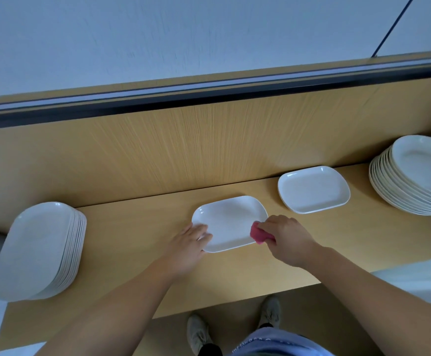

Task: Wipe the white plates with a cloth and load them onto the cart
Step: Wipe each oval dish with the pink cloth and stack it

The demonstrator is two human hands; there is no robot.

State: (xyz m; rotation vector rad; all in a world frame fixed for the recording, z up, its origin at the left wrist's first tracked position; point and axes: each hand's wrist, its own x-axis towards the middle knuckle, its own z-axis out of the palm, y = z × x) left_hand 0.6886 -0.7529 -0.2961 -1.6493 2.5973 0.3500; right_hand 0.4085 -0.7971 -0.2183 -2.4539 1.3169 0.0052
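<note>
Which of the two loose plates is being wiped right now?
The middle plate: the left hand holds its left rim, and the right hand presses the pink cloth on its right edge. The other plate lies untouched farther right.

Glossy smooth white plate [231, 222], matt pink cloth [258, 235], wood-grain table [137, 255]
</note>
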